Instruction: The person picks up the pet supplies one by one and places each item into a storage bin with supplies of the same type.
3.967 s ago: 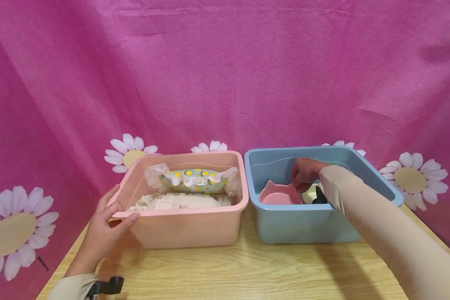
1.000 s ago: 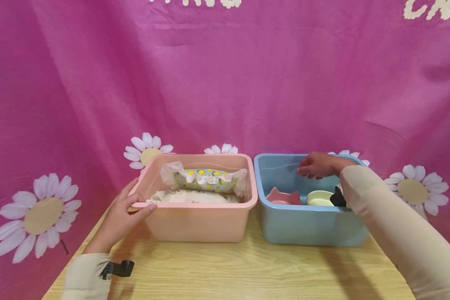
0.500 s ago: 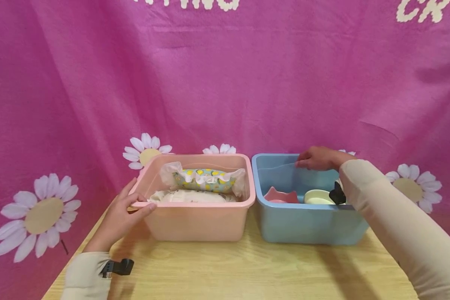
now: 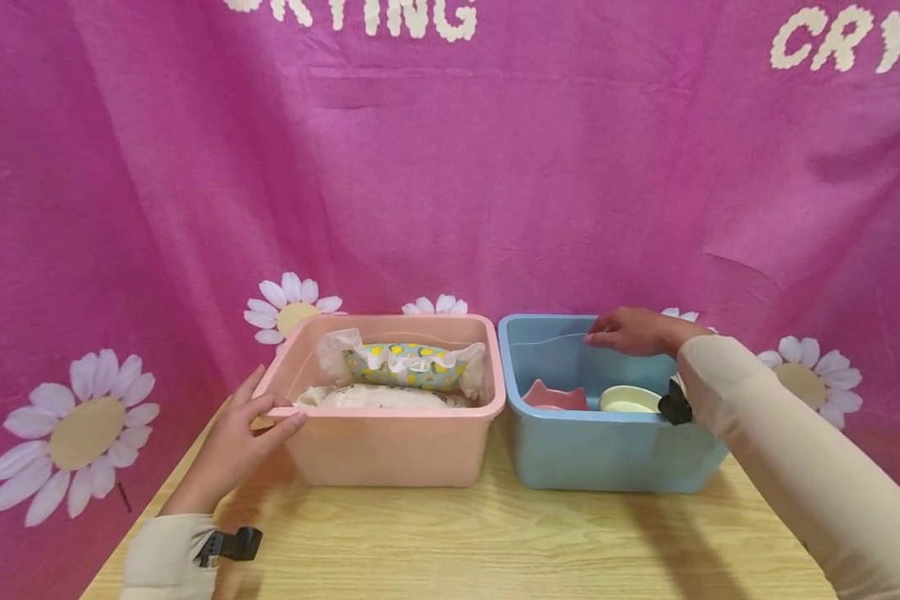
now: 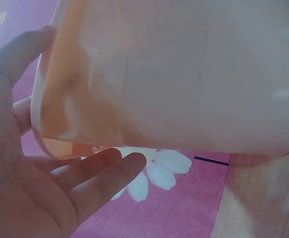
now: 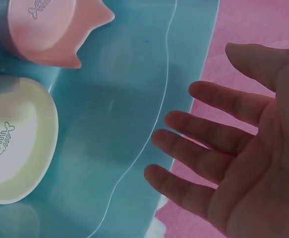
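My left hand [image 4: 228,442] rests on the front left corner of a pink plastic bin [image 4: 390,450]. In the left wrist view the thumb touches the rim, and two fairly straight fingers stand free of the wall. Over the rear of a blue plastic bin [image 4: 615,454] hovers my right hand [image 4: 637,331], its fingers spread apart and holding nothing in the right wrist view. Inside the blue bin sit a pink cat-eared bowl [image 6: 45,32] and a pale yellow-green oval bowl [image 6: 18,141], each with a fishbone print. The right sleeve covers the bin's right part.
A lemon-print cushion-like item [image 4: 405,367] with white ruffles and a cream cloth item [image 4: 382,397] lie in the pink bin. Both bins stand side by side on a wooden table [image 4: 420,542]. A magenta curtain [image 4: 495,167] with daisies hangs behind.
Four seconds ago the right hand was at the pink bowl; it has since come away and risen empty. The left hand stays at the pink bin's corner. The camera view has shifted.
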The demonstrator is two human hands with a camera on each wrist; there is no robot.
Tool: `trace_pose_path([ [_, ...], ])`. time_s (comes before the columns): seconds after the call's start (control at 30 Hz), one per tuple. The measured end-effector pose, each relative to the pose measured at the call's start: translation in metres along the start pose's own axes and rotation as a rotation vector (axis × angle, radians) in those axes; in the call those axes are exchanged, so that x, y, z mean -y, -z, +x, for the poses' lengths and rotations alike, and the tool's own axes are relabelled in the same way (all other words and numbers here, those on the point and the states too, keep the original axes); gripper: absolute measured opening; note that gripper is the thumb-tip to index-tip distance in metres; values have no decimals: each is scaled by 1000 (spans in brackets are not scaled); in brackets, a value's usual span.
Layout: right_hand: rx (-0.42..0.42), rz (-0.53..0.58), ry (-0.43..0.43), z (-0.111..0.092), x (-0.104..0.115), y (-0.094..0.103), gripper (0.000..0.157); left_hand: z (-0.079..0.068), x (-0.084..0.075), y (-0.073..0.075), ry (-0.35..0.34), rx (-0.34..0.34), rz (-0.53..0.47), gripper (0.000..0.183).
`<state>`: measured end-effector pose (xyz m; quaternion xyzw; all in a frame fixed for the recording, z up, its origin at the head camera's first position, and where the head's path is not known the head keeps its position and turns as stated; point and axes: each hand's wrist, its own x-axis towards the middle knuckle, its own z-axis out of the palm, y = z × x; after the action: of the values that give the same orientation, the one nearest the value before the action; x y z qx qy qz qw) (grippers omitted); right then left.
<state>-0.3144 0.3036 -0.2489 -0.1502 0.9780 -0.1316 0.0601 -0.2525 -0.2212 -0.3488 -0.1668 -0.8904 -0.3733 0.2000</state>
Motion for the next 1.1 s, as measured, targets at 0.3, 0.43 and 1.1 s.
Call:
trace_pose_path([
  [0.3, -8, 14, 9, -7, 12, 4, 56, -1, 3, 0, -13, -10, -29, 26],
  [0.43, 35, 38, -21, -16, 20, 1, 71, -2, 4, 2, 4, -18, -48, 26],
  [1.1, -169, -8, 166, -44, 28, -28, 61, -4, 7, 12, -38, -156, 9, 32],
])
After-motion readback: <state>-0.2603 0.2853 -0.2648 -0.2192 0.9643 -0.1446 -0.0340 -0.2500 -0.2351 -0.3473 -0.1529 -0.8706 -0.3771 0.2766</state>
